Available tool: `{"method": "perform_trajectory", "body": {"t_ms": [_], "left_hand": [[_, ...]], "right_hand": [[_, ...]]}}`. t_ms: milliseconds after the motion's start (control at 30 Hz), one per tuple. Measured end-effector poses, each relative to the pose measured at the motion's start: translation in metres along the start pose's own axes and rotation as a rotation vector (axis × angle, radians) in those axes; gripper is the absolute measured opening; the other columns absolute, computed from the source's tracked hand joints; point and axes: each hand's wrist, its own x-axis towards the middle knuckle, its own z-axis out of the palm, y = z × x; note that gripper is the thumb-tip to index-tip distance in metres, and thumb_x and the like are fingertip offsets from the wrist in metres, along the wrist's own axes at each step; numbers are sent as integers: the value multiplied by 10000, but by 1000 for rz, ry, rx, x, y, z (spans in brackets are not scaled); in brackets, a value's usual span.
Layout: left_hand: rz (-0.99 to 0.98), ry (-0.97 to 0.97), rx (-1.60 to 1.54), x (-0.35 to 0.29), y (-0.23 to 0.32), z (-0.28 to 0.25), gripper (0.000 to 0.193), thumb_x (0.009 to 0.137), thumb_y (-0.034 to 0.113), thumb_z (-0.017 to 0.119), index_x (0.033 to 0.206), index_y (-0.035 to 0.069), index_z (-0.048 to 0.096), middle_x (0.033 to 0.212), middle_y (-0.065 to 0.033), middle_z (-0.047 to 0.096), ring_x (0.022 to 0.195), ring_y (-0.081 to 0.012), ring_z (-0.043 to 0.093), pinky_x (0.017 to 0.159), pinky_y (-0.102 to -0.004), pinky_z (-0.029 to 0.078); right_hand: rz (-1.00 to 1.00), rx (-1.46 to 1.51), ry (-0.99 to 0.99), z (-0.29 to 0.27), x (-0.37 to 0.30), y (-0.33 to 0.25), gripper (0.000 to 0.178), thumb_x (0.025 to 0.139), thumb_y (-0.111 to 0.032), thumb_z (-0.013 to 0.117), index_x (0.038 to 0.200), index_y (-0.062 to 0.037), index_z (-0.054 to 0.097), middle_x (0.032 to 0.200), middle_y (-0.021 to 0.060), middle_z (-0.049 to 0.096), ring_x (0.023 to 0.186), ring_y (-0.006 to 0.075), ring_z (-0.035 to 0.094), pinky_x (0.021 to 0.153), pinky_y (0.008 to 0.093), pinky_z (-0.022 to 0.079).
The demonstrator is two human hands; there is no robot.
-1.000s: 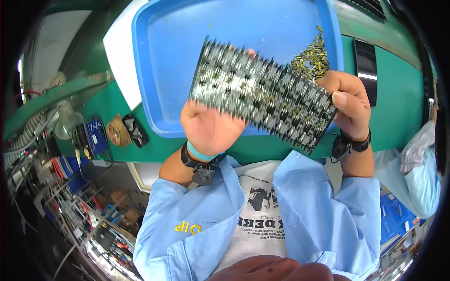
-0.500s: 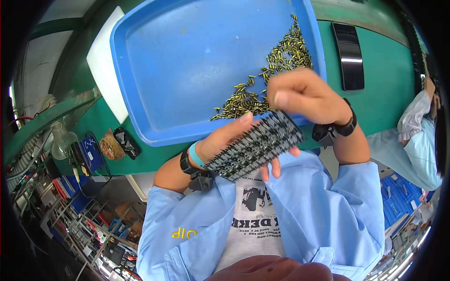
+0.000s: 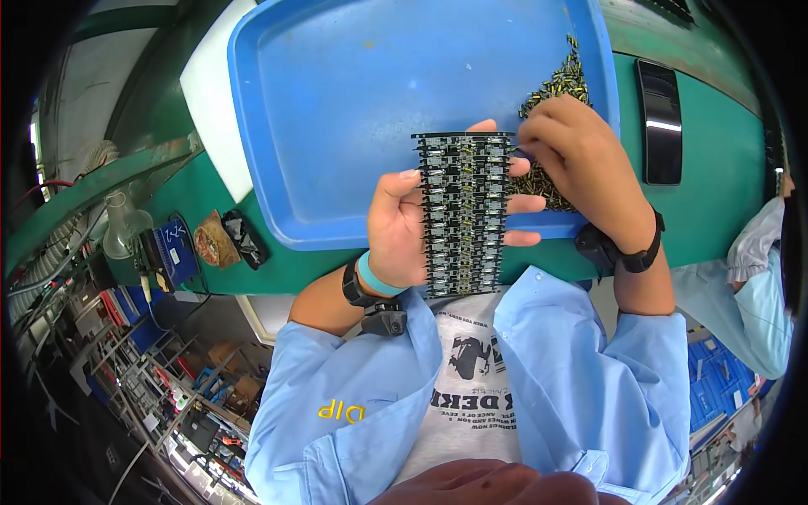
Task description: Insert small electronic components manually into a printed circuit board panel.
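My left hand [image 3: 394, 220] holds a panel of dark printed circuit boards [image 3: 465, 215], an array of narrow strips with small metallic and yellow-green parts down the middle. The thumb is at its left edge and fingertips show past its right edge. The panel overlaps the near side of a blue tray [image 3: 353, 101]. My right hand [image 3: 576, 156] is closed, its fingertips bent together beside the panel's upper right corner. Whatever they pinch, if anything, is hidden. Beneath and around that hand lie many tiny yellow-and-black cylindrical components [image 3: 566, 84], heaped along the tray's right side.
A black smartphone [image 3: 658, 122] lies on the green table [image 3: 703, 189] right of the tray. To the left are a white sheet [image 3: 217, 101], a blue box [image 3: 172, 252], a round brown item [image 3: 216, 242] and a crumpled black bag [image 3: 242, 237]. Another person's sleeve [image 3: 749, 244] shows at far right.
The circuit board panel has swung from a slant to nearly straight up and down, its face now showing. My right hand's fingers have come to its upper right corner. The view has shifted slightly.
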Motion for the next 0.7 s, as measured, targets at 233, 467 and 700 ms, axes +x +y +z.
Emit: {"method": "perform_trajectory", "body": {"t_ms": [233,467,700], "left_hand": [[12,69,97,0,-4,5,801,1046,514,404,1719,215,86,1660,-245,361,1442,-521,460,1144,-799,336],[20,113,223,3,-7,5,760,1074,541,366,1718,243,94,1632,-236,393,1420,-490,498,1105,-763,431],[19,97,280,4,-9,3,771,1077,575,373,1717,244,99,1605,-222,412,1381,-469,542,1091,-740,468]], "right_hand": [[274,561,247,0,-2,-13,137,956,77,691,1068,13,738,1115,88,727,956,155,709,825,283,571],[202,787,326,11,3,-18,144,944,41,732,1082,10,760,964,53,751,807,119,692,728,271,557],[402,1027,226,12,-4,-21,133,941,16,749,1070,-3,768,994,60,738,768,84,660,707,233,539]]}}
